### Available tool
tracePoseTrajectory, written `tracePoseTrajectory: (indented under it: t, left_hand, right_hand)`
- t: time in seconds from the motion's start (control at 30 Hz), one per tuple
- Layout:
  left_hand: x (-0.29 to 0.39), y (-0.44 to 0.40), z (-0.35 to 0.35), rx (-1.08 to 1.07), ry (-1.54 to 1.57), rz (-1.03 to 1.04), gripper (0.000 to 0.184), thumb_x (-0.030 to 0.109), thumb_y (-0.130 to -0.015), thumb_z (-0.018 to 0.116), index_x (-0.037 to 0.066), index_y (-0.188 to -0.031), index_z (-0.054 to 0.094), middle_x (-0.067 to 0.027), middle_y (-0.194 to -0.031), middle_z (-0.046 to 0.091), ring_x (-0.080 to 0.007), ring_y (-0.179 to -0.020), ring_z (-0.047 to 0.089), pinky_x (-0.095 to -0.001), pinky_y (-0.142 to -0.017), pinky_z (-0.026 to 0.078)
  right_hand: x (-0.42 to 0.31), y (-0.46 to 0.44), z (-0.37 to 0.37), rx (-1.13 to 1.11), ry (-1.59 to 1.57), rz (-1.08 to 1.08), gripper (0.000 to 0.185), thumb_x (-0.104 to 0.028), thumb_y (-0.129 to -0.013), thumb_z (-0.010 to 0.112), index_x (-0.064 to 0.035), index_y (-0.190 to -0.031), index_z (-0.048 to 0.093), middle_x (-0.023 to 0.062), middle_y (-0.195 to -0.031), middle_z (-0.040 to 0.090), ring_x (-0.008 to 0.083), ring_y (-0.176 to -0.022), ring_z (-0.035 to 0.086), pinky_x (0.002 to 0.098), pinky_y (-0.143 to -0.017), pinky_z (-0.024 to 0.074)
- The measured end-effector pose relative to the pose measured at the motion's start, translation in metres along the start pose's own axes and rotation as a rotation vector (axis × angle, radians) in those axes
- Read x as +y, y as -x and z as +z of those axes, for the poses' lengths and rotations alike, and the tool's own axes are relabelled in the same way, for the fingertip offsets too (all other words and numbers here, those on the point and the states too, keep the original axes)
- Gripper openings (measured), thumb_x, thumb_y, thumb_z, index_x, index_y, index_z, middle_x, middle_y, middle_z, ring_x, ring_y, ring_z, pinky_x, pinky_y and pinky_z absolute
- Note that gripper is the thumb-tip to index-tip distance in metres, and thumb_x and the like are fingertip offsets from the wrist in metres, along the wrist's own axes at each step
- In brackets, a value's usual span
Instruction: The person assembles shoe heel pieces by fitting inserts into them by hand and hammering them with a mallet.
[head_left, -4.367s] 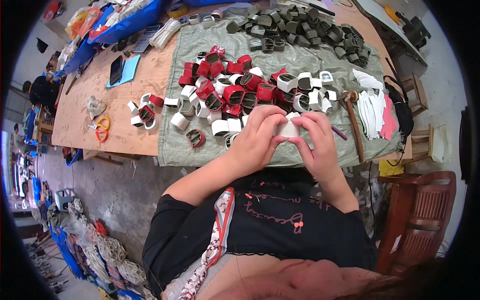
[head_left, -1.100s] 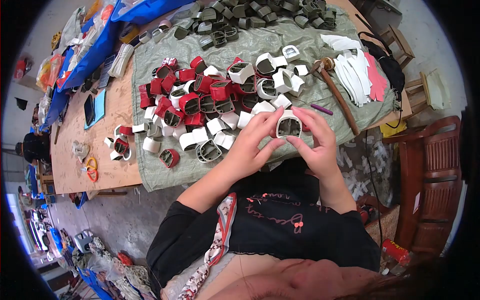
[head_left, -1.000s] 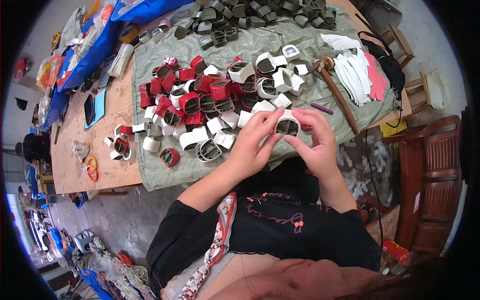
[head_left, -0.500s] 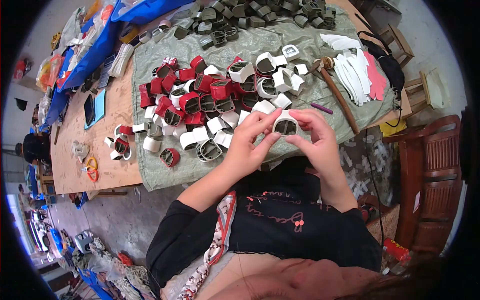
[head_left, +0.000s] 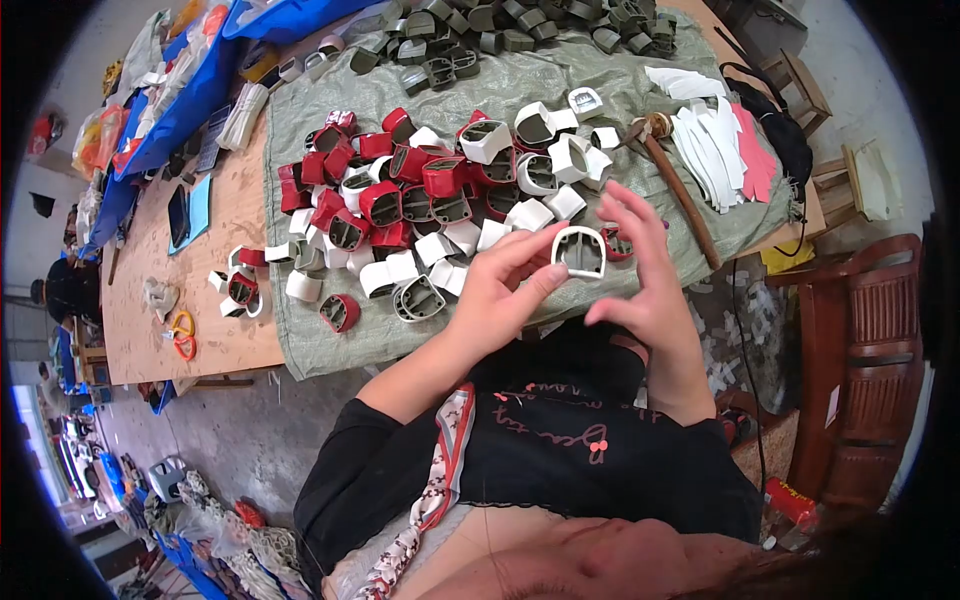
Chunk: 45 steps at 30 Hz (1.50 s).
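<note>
Fingers of the left hand (head_left: 498, 288) pinch the white ring (head_left: 580, 254) at one side above the green sheet (head_left: 540, 72), a grip best made light but steady, while the right hand (head_left: 655, 298) spreads its fingers just beside it.

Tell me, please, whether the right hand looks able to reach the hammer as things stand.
Probably yes: the right hand is open and empty, and the hammer lies uncovered on the cloth nearby.

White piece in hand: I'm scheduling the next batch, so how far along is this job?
Perhaps partway: the heaped red and white pieces look covered. The left hand holds one white piece, the right hand open beside it. Bare-looking dark green pieces and loose white strips suggest more remains.
</note>
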<state>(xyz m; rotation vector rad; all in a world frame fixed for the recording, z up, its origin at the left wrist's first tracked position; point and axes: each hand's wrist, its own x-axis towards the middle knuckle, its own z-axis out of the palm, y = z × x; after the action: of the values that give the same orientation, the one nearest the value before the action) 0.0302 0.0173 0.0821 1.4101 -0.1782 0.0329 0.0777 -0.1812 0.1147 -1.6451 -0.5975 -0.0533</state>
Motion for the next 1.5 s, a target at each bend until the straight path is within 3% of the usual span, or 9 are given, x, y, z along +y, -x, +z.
tracePoseTrajectory:
  t: [0.13,0.23,0.3,0.4,0.87,0.97,1.13,1.4,1.5]
  left_hand:
    - [-0.008,-0.004,-0.016,-0.142,0.081,-0.179,0.041,0.011,-0.099,0.065,0.000,-0.138,0.060,-0.0057,-0.108,0.061,-0.0114,-0.090,0.061,-0.0260,-0.081,0.051]
    - [-0.006,-0.008,-0.006,-0.151,0.052,-0.124,0.037,0.012,-0.101,0.064,-0.001,-0.135,0.061,-0.0056,-0.111,0.061,-0.0102,-0.090,0.061,-0.0253,-0.082,0.051]
    - [0.000,-0.009,0.005,0.004,0.075,0.064,0.033,0.011,-0.101,0.064,-0.001,-0.132,0.063,-0.0059,-0.113,0.061,-0.0094,-0.090,0.061,-0.0245,-0.082,0.051]
    - [0.007,-0.007,0.003,-0.069,0.108,0.018,0.031,0.008,-0.100,0.063,0.000,-0.130,0.064,-0.0061,-0.113,0.061,-0.0100,-0.093,0.062,-0.0250,-0.083,0.051]
    - [0.013,-0.009,0.011,-0.127,0.320,0.002,0.036,0.003,-0.096,0.064,0.001,-0.133,0.063,-0.0056,-0.118,0.059,-0.0106,-0.102,0.059,-0.0267,-0.088,0.049]
    - [0.012,-0.009,0.002,-0.158,-0.113,0.103,0.042,-0.002,-0.094,0.063,-0.003,-0.136,0.059,-0.0110,-0.130,0.055,-0.0160,-0.110,0.059,-0.0294,-0.095,0.048]
    - [0.017,-0.007,0.003,-0.156,-0.201,0.081,0.047,-0.003,-0.093,0.062,-0.002,-0.140,0.056,-0.0119,-0.133,0.054,-0.0160,-0.110,0.058,-0.0295,-0.095,0.048]
    - [0.010,-0.006,0.007,-0.201,0.226,0.102,0.061,0.004,-0.091,0.068,0.004,-0.150,0.050,-0.0099,-0.130,0.052,-0.0150,-0.112,0.054,-0.0281,-0.094,0.046]
    - [0.009,-0.006,0.005,-0.225,0.206,0.097,0.063,0.006,-0.091,0.072,0.001,-0.149,0.048,-0.0141,-0.141,0.046,-0.0220,-0.126,0.052,-0.0352,-0.109,0.041]
  right_hand:
    - [0.011,0.005,-0.015,-0.256,0.371,-0.285,0.046,-0.013,-0.089,0.076,0.0017,-0.130,0.061,0.0099,-0.123,0.065,0.0208,-0.112,0.062,0.0316,-0.095,0.0469]
    - [0.010,0.009,-0.018,-0.175,0.167,-0.026,0.055,-0.005,-0.084,0.078,-0.0029,-0.135,0.059,0.0100,-0.111,0.069,0.0184,-0.098,0.066,0.0321,-0.086,0.0513]
    - [0.016,0.015,-0.017,-0.139,-0.022,0.099,0.054,-0.007,-0.084,0.078,-0.0017,-0.134,0.059,0.0097,-0.113,0.068,0.0182,-0.102,0.065,0.0321,-0.089,0.0507]
    - [0.019,0.018,-0.016,-0.067,-0.402,0.347,0.053,-0.013,-0.086,0.079,0.0008,-0.133,0.059,0.0091,-0.117,0.067,0.0178,-0.110,0.062,0.0320,-0.093,0.0495]
    - [0.005,0.005,-0.020,-0.216,-0.236,0.115,0.056,-0.010,-0.081,0.084,0.0006,-0.131,0.059,0.0129,-0.135,0.053,0.0202,-0.118,0.060,0.0344,-0.101,0.0497]
    - [-0.001,0.007,-0.019,-0.212,-0.200,0.130,0.056,-0.008,-0.080,0.084,0.0005,-0.130,0.060,0.0133,-0.135,0.053,0.0209,-0.120,0.060,0.0352,-0.102,0.0497]
    - [-0.006,0.009,-0.014,-0.186,-0.144,0.180,0.059,-0.006,-0.078,0.085,0.0005,-0.130,0.060,0.0145,-0.137,0.053,0.0221,-0.121,0.061,0.0361,-0.103,0.0499]
    - [-0.008,0.009,-0.011,-0.131,-0.153,0.054,0.060,-0.004,-0.074,0.087,-0.0015,-0.128,0.062,0.0133,-0.135,0.057,0.0212,-0.116,0.063,0.0334,-0.094,0.0537]
    - [-0.015,0.008,-0.011,-0.084,0.021,-0.063,0.061,-0.005,-0.072,0.087,-0.0031,-0.128,0.063,0.0123,-0.134,0.058,0.0219,-0.114,0.063,0.0333,-0.090,0.0544]
